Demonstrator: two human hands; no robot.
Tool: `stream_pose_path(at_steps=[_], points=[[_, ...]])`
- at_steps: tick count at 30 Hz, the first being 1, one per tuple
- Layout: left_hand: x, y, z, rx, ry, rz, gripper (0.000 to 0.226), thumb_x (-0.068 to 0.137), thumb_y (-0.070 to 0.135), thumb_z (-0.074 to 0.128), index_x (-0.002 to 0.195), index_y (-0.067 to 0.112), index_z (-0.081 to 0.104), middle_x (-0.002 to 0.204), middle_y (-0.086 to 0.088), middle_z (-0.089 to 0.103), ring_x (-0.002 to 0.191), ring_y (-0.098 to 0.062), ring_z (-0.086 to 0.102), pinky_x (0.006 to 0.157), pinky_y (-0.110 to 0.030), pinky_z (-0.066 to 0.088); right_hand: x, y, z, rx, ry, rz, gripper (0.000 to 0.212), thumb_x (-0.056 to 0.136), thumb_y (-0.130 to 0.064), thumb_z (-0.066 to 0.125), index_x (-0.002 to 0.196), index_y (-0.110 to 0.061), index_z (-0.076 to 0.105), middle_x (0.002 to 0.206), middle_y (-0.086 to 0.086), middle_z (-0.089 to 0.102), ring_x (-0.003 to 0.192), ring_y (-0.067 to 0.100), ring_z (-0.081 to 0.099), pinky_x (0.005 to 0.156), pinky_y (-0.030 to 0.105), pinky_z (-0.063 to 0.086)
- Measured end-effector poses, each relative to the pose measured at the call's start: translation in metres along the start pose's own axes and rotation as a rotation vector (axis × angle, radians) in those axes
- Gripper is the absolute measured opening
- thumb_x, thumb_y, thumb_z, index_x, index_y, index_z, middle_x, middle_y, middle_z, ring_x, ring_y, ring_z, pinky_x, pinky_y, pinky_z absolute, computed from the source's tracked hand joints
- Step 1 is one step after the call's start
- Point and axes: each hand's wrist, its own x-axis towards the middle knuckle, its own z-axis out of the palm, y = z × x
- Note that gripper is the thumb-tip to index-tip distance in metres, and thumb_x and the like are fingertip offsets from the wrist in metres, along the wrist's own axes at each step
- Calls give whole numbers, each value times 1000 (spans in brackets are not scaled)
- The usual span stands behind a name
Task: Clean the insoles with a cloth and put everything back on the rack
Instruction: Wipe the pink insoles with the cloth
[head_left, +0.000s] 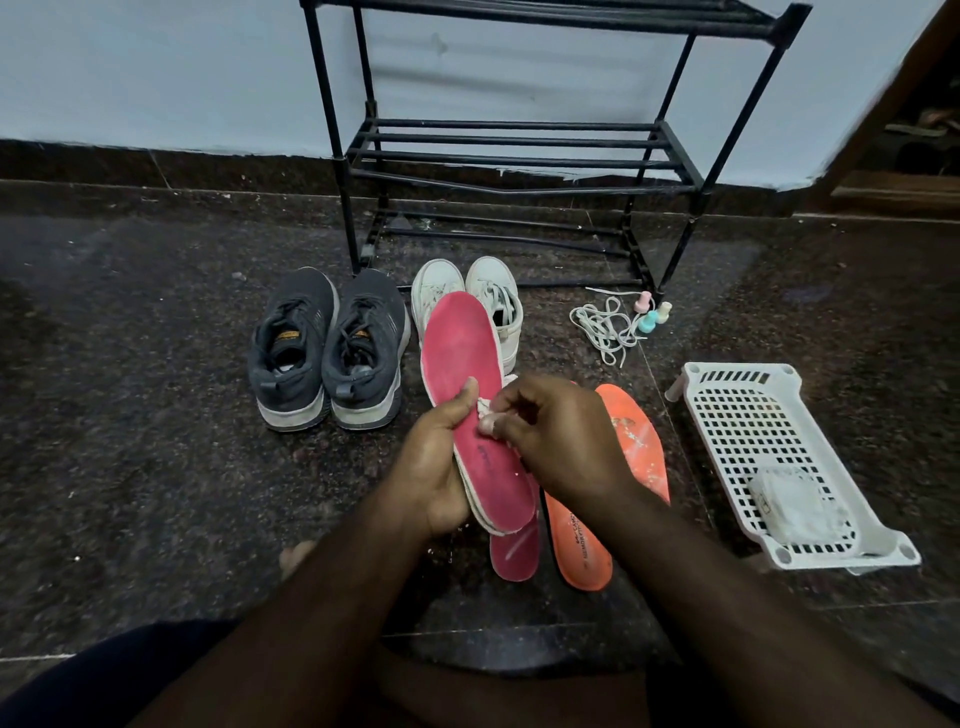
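Insole wiping under way; rack (519, 156) holds nothing.

Left hand (436, 467) grips the raised pink insole (462, 374); right hand (550, 436) pinches the white cloth (488, 415) against it. Judged next: wipe toeward, then the 3 floor insoles.

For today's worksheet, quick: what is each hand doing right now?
Left hand: grips the pink insole.
Right hand: fingers pinch the white cloth against that insole.
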Motion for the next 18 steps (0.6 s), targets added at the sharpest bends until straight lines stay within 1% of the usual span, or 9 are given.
stream_pose_path(at_steps=[2, 4, 5, 6, 7, 9, 12, 16, 18], points=[[1, 0, 0, 15, 14, -17, 30, 99, 24, 52, 106, 0, 67, 96, -17, 71, 84, -26, 71, 85, -40, 58, 6, 3, -8, 40, 23, 46, 2, 81, -21, 75, 80, -21, 74, 75, -7, 68, 59, 4, 63, 63, 30, 52], [3, 0, -1, 39, 28, -45, 27, 97, 18, 52, 110, -2, 67, 101, -16, 73, 85, -24, 73, 78, -35, 60, 14, 10, -21, 35, 28, 122, 10, 87, -11, 69, 94, -18, 73, 83, -8, 67, 58, -7, 59, 62, 9, 45], [4, -1, 0, 58, 31, -62, 28, 98, 17, 51, 110, -3, 67, 99, -15, 73, 81, -22, 74, 72, -33, 61, 15, 15, -26, 20, -26, 157, 18, 88, -7, 67, 101, -18, 73, 84, -11, 66, 60, -11, 58, 62, 4, 41], [5, -3, 1, 82, 39, -79, 29, 99, 18, 50, 108, -3, 67, 94, -15, 74, 76, -21, 74, 67, -31, 61, 15, 20, -29, 44, -102, 198, 22, 88, -4, 66, 100, -20, 73, 83, -12, 68, 62, -11, 60, 64, 6, 42], [7, -6, 1, 104, 51, -96, 29, 99, 18, 50, 106, -4, 67, 89, -15, 73, 72, -21, 73, 64, -30, 61, 13, 23, -30, 94, -166, 237, 22, 87, -1, 65, 96, -19, 75, 78, -9, 71, 64, -7, 63, 65, 12, 45], [10, -11, -1, 150, 68, -133, 28, 97, 18, 51, 102, -5, 68, 85, -17, 72, 69, -22, 71, 62, -30, 60, 9, 30, -33, 153, -188, 297, 16, 86, -2, 66, 86, -15, 76, 73, -1, 74, 65, 5, 67, 62, 21, 47], [14, -18, 0, 221, 36, -179, 28, 90, 16, 54, 99, -4, 71, 89, -17, 71, 68, -21, 67, 61, -29, 57, 5, 38, -45, 257, -230, 401, 12, 84, 2, 65, 82, -8, 71, 73, 5, 72, 61, 6, 63, 54, 18, 44], [16, -29, 2, 250, -27, -175, 40, 84, 14, 52, 120, -3, 60, 100, -14, 73, 62, -16, 66, 56, -26, 55, 2, 46, -55, 411, -309, 479, 20, 83, 11, 60, 87, -8, 66, 73, 4, 68, 59, 11, 62, 52, 24, 48], [16, -31, 1, 268, -48, -200, 45, 85, 16, 52, 124, -5, 57, 92, -13, 74, 60, -15, 65, 55, -25, 55, 6, 54, -69, 354, -233, 507, 19, 82, 12, 60, 88, -6, 66, 67, 5, 66, 53, 12, 61, 49, 24, 49]])
